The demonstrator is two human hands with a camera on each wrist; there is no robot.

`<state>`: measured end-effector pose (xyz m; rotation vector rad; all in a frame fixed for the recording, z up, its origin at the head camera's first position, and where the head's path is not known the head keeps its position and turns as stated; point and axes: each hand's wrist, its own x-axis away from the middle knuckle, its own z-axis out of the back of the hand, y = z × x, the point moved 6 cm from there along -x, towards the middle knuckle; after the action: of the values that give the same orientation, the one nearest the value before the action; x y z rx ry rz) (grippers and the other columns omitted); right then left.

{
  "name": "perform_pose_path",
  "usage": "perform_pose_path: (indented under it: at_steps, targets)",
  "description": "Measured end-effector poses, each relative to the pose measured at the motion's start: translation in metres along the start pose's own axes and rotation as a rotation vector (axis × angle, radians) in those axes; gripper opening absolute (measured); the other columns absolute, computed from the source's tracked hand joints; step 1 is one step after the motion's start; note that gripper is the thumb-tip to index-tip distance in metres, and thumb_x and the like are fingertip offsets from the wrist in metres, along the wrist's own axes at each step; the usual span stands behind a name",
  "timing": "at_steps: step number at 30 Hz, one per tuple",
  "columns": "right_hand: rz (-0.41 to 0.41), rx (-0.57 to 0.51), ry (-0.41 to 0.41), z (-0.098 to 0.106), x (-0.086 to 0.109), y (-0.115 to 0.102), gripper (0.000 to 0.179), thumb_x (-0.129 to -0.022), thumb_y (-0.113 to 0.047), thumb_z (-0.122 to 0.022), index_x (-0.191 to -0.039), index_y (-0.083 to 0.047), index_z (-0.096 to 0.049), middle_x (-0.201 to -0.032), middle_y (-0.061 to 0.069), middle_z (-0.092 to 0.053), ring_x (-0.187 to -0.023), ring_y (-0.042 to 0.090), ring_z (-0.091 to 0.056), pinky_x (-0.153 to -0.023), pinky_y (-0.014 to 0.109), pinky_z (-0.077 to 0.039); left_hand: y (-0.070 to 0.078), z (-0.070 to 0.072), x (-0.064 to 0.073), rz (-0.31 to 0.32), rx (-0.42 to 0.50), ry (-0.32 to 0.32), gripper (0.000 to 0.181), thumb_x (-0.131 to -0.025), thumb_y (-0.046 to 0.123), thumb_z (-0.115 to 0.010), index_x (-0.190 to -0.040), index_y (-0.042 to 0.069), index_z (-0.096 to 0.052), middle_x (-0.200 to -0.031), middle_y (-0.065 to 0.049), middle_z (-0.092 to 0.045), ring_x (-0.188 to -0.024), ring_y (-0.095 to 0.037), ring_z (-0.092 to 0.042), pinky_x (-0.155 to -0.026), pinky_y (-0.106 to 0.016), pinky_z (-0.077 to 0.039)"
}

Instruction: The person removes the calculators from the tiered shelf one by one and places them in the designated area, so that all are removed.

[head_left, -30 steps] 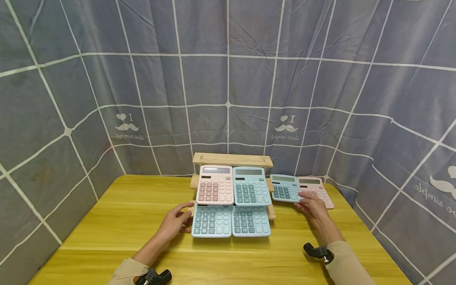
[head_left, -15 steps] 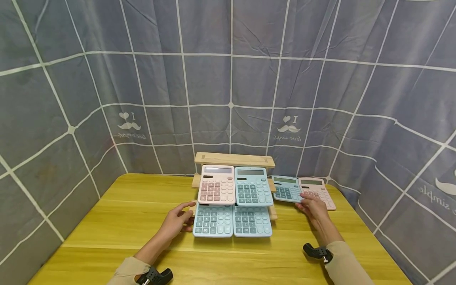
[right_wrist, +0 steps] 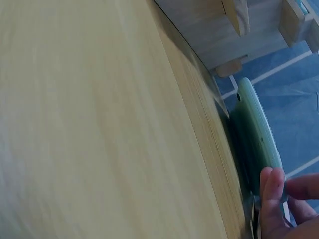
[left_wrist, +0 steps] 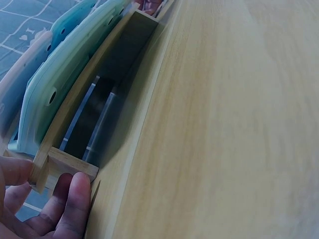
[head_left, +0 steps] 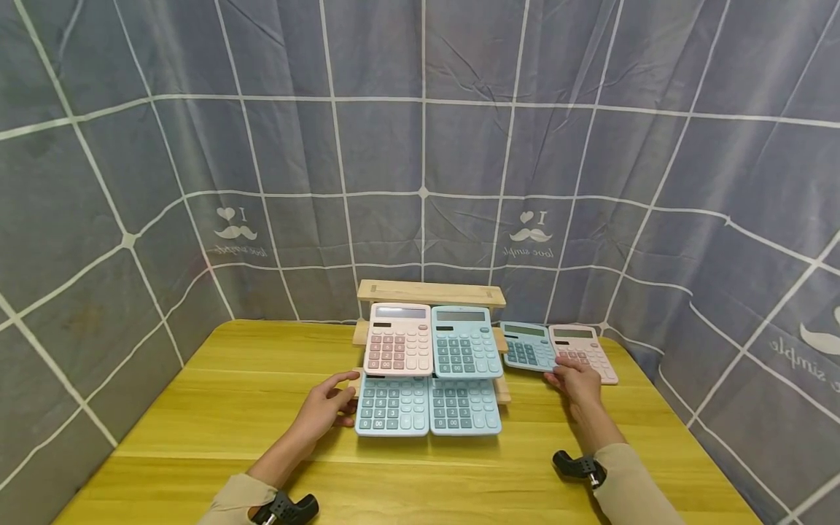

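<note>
A yellow, wood-grained tabletop (head_left: pixel 197 408) extends across the foreground — a creased grey, white-gridded fabric curtain (head_left: pixel 466 146) bearing mirror-reversed white heart-and-moustache prints (head_left: pixel 530 235) encloses its rear, left and right sides.

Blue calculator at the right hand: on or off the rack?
Off: in the right wrist view, a gap separates the blue calculator from the rack.

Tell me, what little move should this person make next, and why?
Perhaps raise the blue calculator at far right toward the bare top ledge of the wooden rack: the right hand pinches it near its lower right corner, the left hand grips the rack's end, and the four calculators on the rack all sit below that ledge.
</note>
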<state>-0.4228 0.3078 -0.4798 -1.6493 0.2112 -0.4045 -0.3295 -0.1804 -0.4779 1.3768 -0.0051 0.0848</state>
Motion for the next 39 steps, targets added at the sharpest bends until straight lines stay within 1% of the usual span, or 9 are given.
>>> perform_pose_path:
  at_steps: [5, 10, 15, 20, 22, 27, 32, 36, 39]
  targets:
    - [0.013, 0.024, 0.058, 0.0, 0.0, 0.0, 0.035, -0.092, 0.008, -0.059, -0.126, 0.013, -0.059, -0.101, 0.015, -0.06, -0.064, 0.012, -0.072, -0.065, 0.024, -0.061, 0.0, 0.0, 0.0, -0.002, 0.001, 0.003, 0.037, -0.104, 0.016, -0.055, -0.141, 0.011, -0.057, -0.099, -0.014, -0.066, -0.084, -0.023, -0.062, -0.067, -0.035, -0.061]
    - [0.022, 0.061, 0.099, 0.004, 0.001, -0.001, 0.034, -0.091, 0.008, -0.06, -0.124, 0.012, -0.061, -0.094, 0.012, -0.061, -0.063, 0.012, -0.072, -0.063, 0.024, -0.06, 0.0, 0.0, 0.0, -0.002, 0.008, 0.0, 0.037, -0.104, 0.016, -0.055, -0.141, 0.011, -0.057, -0.099, -0.014, -0.065, -0.083, -0.023, -0.062, -0.067, -0.034, -0.061]
    - [0.032, 0.092, 0.117, 0.008, 0.003, -0.001, 0.036, -0.089, 0.008, -0.057, -0.125, 0.011, -0.061, -0.081, 0.007, -0.064, -0.059, 0.012, -0.071, -0.058, 0.024, -0.06, -0.001, 0.0, 0.0, 0.003, 0.008, 0.0, 0.038, -0.104, 0.016, -0.056, -0.141, 0.011, -0.057, -0.099, -0.014, -0.065, -0.084, -0.023, -0.062, -0.067, -0.035, -0.06]
    - [0.024, 0.112, 0.13, 0.008, 0.006, 0.0, 0.04, -0.088, 0.007, -0.055, -0.128, 0.01, -0.06, -0.09, 0.013, -0.064, -0.057, 0.011, -0.07, -0.056, 0.025, -0.059, -0.002, 0.0, -0.001, 0.009, 0.011, 0.001, 0.038, -0.104, 0.017, -0.056, -0.141, 0.012, -0.057, -0.099, -0.014, -0.065, -0.084, -0.023, -0.062, -0.067, -0.035, -0.06]
    - [0.023, 0.11, 0.139, 0.009, 0.006, 0.001, 0.04, -0.089, 0.006, -0.054, -0.128, 0.01, -0.059, -0.091, 0.013, -0.064, -0.057, 0.01, -0.069, -0.056, 0.025, -0.059, -0.003, 0.0, -0.001, 0.008, 0.014, 0.0, 0.038, -0.104, 0.017, -0.056, -0.141, 0.012, -0.057, -0.099, -0.014, -0.065, -0.084, -0.023, -0.062, -0.067, -0.035, -0.06]
    - [-0.002, 0.131, 0.154, 0.01, 0.004, 0.003, 0.039, -0.091, 0.001, -0.055, -0.129, 0.007, -0.061, -0.08, 0.007, -0.064, -0.056, 0.01, -0.069, -0.054, 0.023, -0.058, -0.002, 0.0, -0.002, 0.005, 0.018, -0.002, 0.038, -0.103, 0.017, -0.056, -0.141, 0.011, -0.057, -0.099, -0.014, -0.065, -0.083, -0.023, -0.062, -0.067, -0.035, -0.06]
    - [-0.027, 0.167, 0.16, 0.013, 0.005, 0.002, 0.038, -0.094, -0.005, -0.055, -0.13, 0.005, -0.061, -0.09, 0.012, -0.065, -0.058, 0.011, -0.07, -0.055, 0.023, -0.058, -0.002, -0.001, -0.001, 0.004, 0.021, -0.004, 0.038, -0.103, 0.017, -0.057, -0.141, 0.011, -0.057, -0.099, -0.014, -0.065, -0.084, -0.023, -0.062, -0.067, -0.036, -0.06]
    - [-0.019, 0.199, 0.154, 0.014, 0.007, 0.0, 0.039, -0.095, -0.007, -0.055, -0.131, 0.006, -0.06, -0.102, 0.019, -0.064, -0.06, 0.013, -0.071, -0.056, 0.024, -0.059, -0.001, -0.001, 0.0, 0.003, 0.024, -0.004, 0.038, -0.103, 0.017, -0.057, -0.141, 0.011, -0.057, -0.099, -0.014, -0.065, -0.083, -0.023, -0.062, -0.067, -0.035, -0.06]
    - [-0.014, 0.218, 0.142, 0.014, 0.008, -0.001, 0.04, -0.095, -0.008, -0.054, -0.133, 0.006, -0.059, -0.105, 0.02, -0.064, -0.062, 0.013, -0.071, -0.056, 0.025, -0.059, -0.001, 0.0, 0.0, 0.003, 0.025, -0.002, 0.038, -0.103, 0.017, -0.056, -0.141, 0.011, -0.057, -0.098, -0.014, -0.065, -0.082, -0.023, -0.062, -0.066, -0.034, -0.06]
